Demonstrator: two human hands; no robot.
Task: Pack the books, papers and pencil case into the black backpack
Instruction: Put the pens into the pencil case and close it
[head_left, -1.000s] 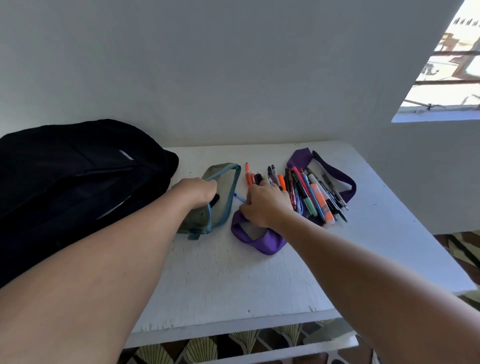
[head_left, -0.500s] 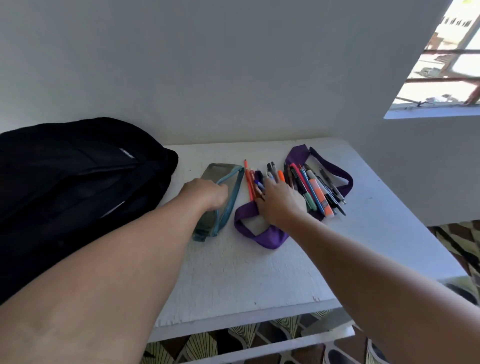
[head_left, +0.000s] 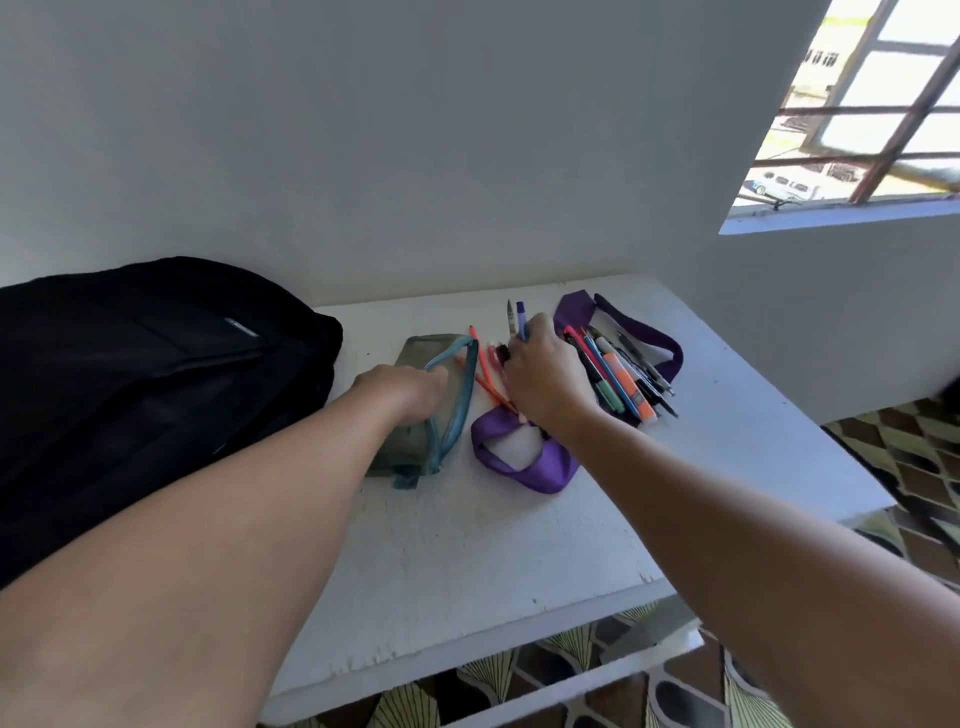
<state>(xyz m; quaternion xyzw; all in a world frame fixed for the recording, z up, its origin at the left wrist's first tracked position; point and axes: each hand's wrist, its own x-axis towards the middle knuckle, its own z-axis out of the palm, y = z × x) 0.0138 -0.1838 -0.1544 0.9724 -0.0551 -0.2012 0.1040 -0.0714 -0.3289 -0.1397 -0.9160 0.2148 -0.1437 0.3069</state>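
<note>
My right hand (head_left: 540, 379) now lifts gripped pens (head_left: 520, 318), left hand (head_left: 410, 392) still gripping the pencil case (head_left: 415, 441) on the white table (head_left: 467, 561).

The backpack (head_left: 145, 374) sits at the left edge of the tabletop (head_left: 467, 545), against the wall. Right of it, mid-frame, lies the pencil case (head_left: 415, 441). Further right a heap of pens (head_left: 623, 379) lies on a strap (head_left: 524, 467). The window (head_left: 872, 114) fills the upper right.

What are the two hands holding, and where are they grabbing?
The left hand holds the green pencil case at its open zipper edge. The right hand grips a few pens around their middles, tips sticking out above the fingers.
</note>
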